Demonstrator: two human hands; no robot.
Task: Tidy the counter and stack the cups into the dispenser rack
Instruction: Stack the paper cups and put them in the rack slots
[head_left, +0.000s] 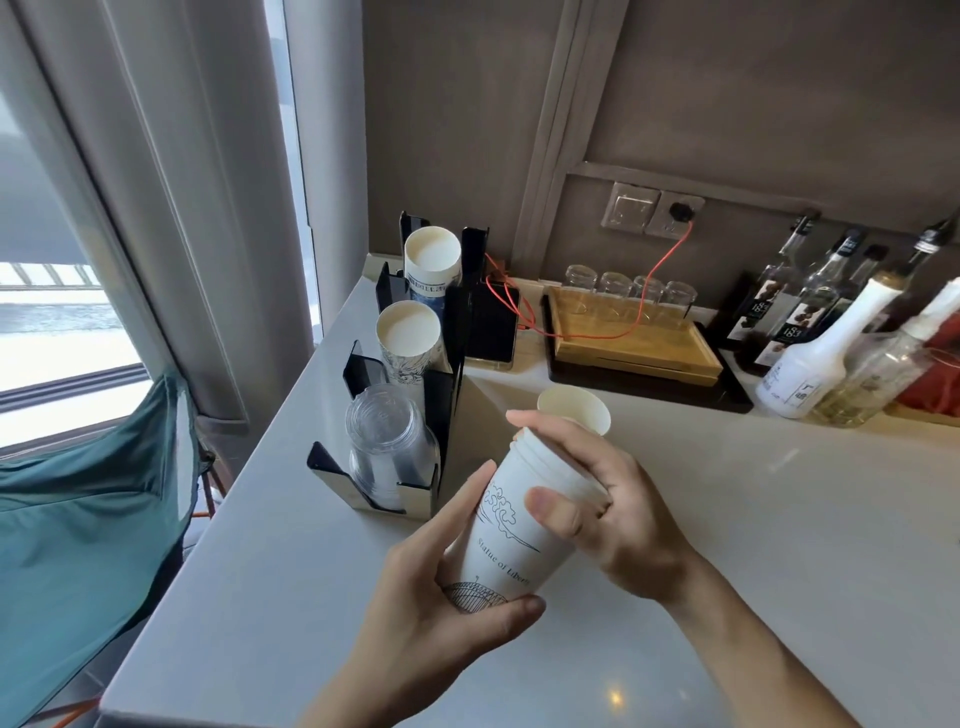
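Both hands hold a tilted stack of white paper cups (511, 540) printed with line drawings, above the white counter (727, 545). My left hand (441, 613) cups its lower wide end. My right hand (597, 509) grips its upper narrow end, thumb on the side. A single paper cup (574, 408) stands upright on the counter just behind my right hand. The black dispenser rack (441, 395) stands to the left, with two slots of upside-down paper cups (410, 332) and a front slot of clear plastic cups (387, 441).
A wooden tray (634, 343) with several upturned glasses sits at the back, a red cable lying across it from a wall socket (678, 213). A dark device (491, 327) lies beside the rack. Syrup bottles (810, 358) crowd the right. A teal chair (88, 509) stands beyond the counter's left edge.
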